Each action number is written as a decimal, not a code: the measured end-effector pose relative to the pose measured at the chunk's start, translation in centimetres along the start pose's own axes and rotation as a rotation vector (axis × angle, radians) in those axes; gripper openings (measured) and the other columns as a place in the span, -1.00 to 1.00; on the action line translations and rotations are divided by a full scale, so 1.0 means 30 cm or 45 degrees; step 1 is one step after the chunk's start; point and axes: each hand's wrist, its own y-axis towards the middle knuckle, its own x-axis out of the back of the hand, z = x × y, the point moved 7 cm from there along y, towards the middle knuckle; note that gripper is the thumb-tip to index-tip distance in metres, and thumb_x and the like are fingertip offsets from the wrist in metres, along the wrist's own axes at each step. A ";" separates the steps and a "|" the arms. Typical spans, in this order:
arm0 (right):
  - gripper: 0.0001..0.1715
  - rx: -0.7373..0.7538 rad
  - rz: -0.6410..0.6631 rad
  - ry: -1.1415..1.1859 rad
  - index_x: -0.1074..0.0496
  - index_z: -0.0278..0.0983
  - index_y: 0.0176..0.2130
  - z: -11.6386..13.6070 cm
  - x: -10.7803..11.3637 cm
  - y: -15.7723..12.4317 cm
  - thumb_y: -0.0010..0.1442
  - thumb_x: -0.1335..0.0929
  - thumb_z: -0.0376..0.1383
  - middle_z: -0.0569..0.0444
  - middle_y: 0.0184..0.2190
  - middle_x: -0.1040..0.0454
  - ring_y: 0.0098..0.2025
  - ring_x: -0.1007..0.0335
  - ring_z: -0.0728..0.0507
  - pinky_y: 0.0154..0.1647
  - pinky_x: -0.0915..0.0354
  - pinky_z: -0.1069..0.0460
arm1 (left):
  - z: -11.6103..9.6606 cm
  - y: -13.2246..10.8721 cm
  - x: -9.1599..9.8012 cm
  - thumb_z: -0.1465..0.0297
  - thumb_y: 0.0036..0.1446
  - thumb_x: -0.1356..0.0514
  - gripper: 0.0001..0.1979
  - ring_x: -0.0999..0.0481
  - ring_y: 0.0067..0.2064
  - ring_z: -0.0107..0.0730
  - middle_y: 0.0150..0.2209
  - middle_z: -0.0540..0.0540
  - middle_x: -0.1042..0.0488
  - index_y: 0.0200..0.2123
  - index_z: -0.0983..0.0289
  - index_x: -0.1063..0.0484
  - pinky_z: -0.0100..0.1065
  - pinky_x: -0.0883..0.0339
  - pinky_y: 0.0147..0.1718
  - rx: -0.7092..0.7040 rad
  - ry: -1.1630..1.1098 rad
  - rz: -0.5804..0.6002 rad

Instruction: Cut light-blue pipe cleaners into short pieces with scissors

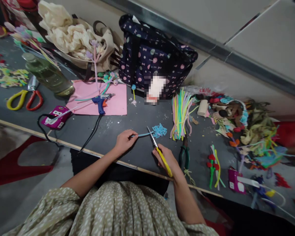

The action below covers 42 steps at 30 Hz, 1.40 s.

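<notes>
A thin blue pipe cleaner (144,134) is pinched between the fingers of my left hand (126,141), pointing right. My right hand (166,158) is closed around yellow-handled scissors (162,156), whose blades meet the pipe cleaner near its right end. Just beyond the blade tips lies a small heap of short blue cut pieces (159,130). To the right of the heap rests a bundle of long pipe cleaners (181,114) in yellow, green, white and pink. Dark green-handled pliers (184,155) lie right of my right hand.
A blue glue gun (99,102) lies on pink paper (119,100), its cord crossing the front edge. Further left are a purple power box (56,118), large red-and-yellow scissors (27,98) and a bottle (48,75). A patterned bag (154,55) stands behind; craft scraps (253,141) crowd the right.
</notes>
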 end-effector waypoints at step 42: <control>-0.65 0.051 0.080 0.521 -0.31 -0.24 -0.12 -0.001 -0.022 -0.086 0.14 -0.33 -0.12 0.23 -0.49 -0.37 -0.60 -0.39 0.01 -0.61 -0.30 0.15 | 0.038 -0.045 -0.050 0.19 0.06 -0.31 -0.74 -0.45 -0.38 -0.41 -0.37 0.04 -0.52 -0.29 0.28 -0.53 -0.39 -0.35 -0.34 0.305 -0.640 -0.437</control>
